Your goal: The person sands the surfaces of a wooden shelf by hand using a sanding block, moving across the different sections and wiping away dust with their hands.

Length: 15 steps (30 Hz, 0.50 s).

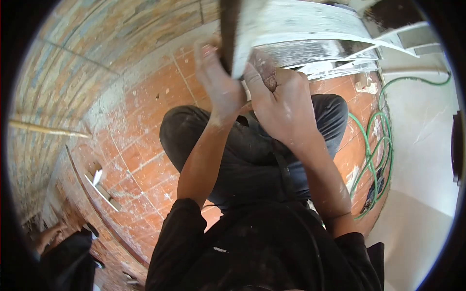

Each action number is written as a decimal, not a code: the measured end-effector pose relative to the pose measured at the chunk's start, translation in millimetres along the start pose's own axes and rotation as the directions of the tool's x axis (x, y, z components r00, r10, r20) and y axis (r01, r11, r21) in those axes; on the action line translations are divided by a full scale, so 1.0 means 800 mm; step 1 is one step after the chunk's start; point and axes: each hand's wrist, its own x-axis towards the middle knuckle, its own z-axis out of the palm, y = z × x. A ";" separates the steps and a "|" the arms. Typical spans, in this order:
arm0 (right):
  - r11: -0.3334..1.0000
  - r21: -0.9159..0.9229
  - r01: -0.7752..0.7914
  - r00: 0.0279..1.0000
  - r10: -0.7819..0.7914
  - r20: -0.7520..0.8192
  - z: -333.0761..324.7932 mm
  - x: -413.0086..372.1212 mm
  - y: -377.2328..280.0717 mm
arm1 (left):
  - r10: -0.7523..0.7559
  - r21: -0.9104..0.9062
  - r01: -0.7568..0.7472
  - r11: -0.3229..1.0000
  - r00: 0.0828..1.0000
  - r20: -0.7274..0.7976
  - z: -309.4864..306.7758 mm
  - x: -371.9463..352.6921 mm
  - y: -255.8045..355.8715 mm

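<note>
A long plank (237,36) with a dark edge and a whitish face stands upright in front of me, smeared by motion at its top. My left hand (221,89) grips its left side low down, with fingers pointing up along the dark edge. Close beside it on the right, my right hand (286,104) is closed around a worn brown rounded piece (264,72) that looks like a handle; most of it is hidden. Its thumb lies near the plank's pale face. Both hands are over my crossed legs (242,155).
Behind the hands lie white-painted slatted boards (310,24). A green hose (371,155) is coiled at right by a pale wall. On the tiled floor (145,169) at left lie a white strip-like object (103,193) and a stick (48,129). Another person (70,259) is at lower left.
</note>
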 end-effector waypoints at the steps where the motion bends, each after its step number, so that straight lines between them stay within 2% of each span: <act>1: 0.999 0.045 -0.026 0.999 0.024 0.028 -0.007 0.003 0.011 | -0.095 -0.102 0.100 0.990 0.994 0.047 -0.006 0.004 0.002; 3: 0.994 0.097 -0.044 0.998 0.049 -0.050 -0.030 0.013 0.035 | -0.136 -0.302 0.152 0.941 0.988 0.075 -0.010 0.018 0.016; 4: 0.994 0.101 -0.030 0.985 0.047 -0.166 -0.045 0.020 0.044 | -0.112 -0.348 0.105 0.931 0.994 -0.002 -0.004 0.022 0.019; 5: 0.953 -0.030 -0.301 0.953 0.301 0.017 -0.075 0.027 0.049 | -0.107 -0.369 0.085 0.925 0.994 -0.038 -0.002 0.022 0.022; 6: 0.952 -0.030 -0.303 0.953 0.304 0.018 -0.068 0.025 0.044 | -0.101 -0.388 0.065 0.919 0.992 -0.074 0.000 0.022 0.025; 8: 0.985 0.104 -0.140 0.990 0.137 0.034 -0.031 0.021 0.019 | -0.049 -0.224 0.019 0.974 0.991 -0.125 -0.001 0.021 0.028; 10: 0.985 0.113 0.129 0.991 -0.131 0.011 -0.001 0.013 0.012 | -0.060 -0.174 0.038 0.984 0.991 -0.123 -0.003 0.019 0.026; 12: 0.983 0.127 -0.133 0.980 0.111 0.165 -0.034 0.018 0.021 | -0.102 -0.194 0.083 0.978 0.991 -0.091 -0.003 0.016 0.024; 13: 0.994 -0.001 -0.113 0.994 0.113 0.010 -0.048 0.019 0.039 | -0.154 -0.381 0.112 0.918 0.985 -0.081 0.000 0.017 0.022; 14: 0.981 -0.019 -0.193 0.978 0.191 -0.084 -0.069 0.025 0.053 | -0.180 -0.469 0.127 0.874 0.981 -0.069 0.002 0.017 0.022; 15: 0.990 -0.034 -0.139 0.983 0.133 -0.128 -0.077 0.033 0.061 | -0.206 -0.551 0.141 0.822 0.977 -0.057 0.003 0.016 0.021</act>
